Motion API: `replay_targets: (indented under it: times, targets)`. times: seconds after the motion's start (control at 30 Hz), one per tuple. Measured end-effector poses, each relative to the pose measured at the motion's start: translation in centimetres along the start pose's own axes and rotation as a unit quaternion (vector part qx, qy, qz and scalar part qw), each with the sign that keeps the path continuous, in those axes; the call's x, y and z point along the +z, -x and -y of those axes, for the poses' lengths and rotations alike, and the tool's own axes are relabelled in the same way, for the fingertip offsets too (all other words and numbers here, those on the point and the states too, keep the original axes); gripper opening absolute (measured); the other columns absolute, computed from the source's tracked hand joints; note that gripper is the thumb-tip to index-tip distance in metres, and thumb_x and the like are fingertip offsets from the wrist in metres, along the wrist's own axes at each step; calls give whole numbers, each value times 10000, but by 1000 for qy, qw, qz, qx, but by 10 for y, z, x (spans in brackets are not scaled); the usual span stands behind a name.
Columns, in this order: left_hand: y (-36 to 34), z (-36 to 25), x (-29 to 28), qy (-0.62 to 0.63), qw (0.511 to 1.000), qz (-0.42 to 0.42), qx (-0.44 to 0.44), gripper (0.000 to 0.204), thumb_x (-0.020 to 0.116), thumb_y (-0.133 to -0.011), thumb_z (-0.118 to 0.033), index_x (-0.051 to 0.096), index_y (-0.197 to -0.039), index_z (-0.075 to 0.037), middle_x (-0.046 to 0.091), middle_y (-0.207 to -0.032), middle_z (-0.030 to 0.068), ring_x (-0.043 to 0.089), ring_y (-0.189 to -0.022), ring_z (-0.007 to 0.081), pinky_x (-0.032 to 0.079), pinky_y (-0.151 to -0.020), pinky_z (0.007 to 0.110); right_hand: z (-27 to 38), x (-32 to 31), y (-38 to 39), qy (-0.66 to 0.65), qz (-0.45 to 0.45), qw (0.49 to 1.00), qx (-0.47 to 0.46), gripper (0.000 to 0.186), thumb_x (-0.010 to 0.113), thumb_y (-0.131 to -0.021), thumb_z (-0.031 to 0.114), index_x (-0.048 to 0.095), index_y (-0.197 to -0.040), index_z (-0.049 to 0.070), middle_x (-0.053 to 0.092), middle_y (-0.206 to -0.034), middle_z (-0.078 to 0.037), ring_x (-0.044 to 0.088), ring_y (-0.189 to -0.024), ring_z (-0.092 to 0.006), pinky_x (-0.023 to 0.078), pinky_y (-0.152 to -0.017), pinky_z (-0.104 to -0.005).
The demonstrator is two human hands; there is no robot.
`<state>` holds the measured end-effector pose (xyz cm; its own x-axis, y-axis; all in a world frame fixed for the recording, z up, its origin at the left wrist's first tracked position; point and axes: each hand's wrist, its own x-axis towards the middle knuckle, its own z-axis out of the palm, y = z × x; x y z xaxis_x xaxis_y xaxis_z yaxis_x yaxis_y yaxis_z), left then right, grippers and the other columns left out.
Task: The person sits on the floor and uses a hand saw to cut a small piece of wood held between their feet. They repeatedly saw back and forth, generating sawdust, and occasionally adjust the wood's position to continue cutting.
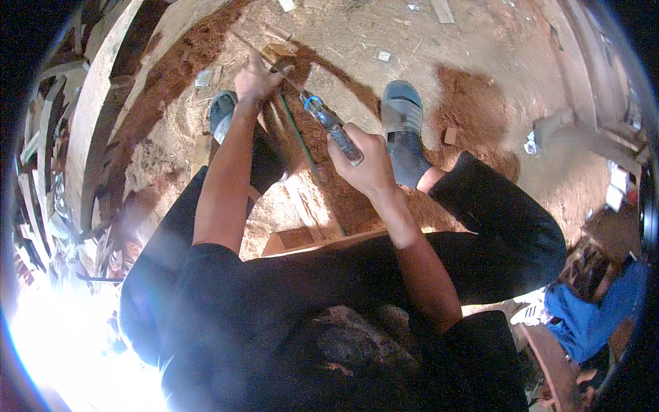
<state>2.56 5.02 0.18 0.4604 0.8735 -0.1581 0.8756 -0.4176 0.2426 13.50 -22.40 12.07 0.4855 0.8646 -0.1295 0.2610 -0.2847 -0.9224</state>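
Note:
My right hand [367, 159] is wrapped round the handle of a long, narrow hand tool [329, 120]. The grip is dark and worn, with a bright blue band at its front end. From there a thin shaft or blade slants up and left; whether it is a file or a saw I cannot tell. My left hand [257, 82] grips a small yellowish-brown wooden block [278, 51] beside the thin part of the tool, its fingers partly hidden. Below that hand a thin green strip [298, 134] runs back toward my lap.
My feet, in grey sandals [401, 106], stand on either side of the work. Reddish sawdust [473, 110] and wood scraps cover the ground. Large timber pieces [103, 117] lean at the left, more planks [604, 103] lie at the right. A blue cloth [597, 312] is at the lower right.

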Motion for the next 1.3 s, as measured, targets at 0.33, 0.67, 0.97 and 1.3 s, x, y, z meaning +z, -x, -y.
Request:
replay_targets:
  times: [0.33, 0.67, 0.97, 1.3]
  targets:
    - [11, -4, -16, 4, 1000, -21, 20, 820, 775, -705, -681, 525, -1099, -7, 691, -1007, 242, 703, -927, 415, 573, -803, 497, -4, 10, -13, 49, -15, 999, -13, 162, 689, -875, 118, 605, -818, -9, 586, -624, -156, 600, -529, -185, 453, -536, -359]
    - [16, -10, -18, 10, 1000, -19, 10, 813, 772, -704, -693, 532, -1085, -16, 674, -1076, 243, 682, -1000, 408, 556, -861, 491, 0, 1, -27, 96, 51, 994, -3, 198, 676, -876, 188, 642, -918, -2, 604, -704, -235, 633, -630, -309, 488, -603, -431]
    - [12, -6, -9, 19, 997, -58, 46, 830, 787, -687, -700, 534, -1070, -8, 693, -948, 240, 707, -878, 411, 586, -766, 483, -2, -3, -43, 56, 70, 996, -5, 210, 683, -856, 171, 691, -1013, 31, 679, -820, -258, 692, -781, -430, 556, -685, -472]
    - [14, -11, -17, 14, 999, -32, 24, 833, 779, -692, -706, 538, -1065, 0, 687, -1022, 243, 698, -930, 415, 581, -799, 486, -4, -2, -52, 51, 83, 995, 5, 246, 670, -868, 212, 698, -1018, 19, 667, -810, -274, 676, -780, -449, 541, -669, -461]
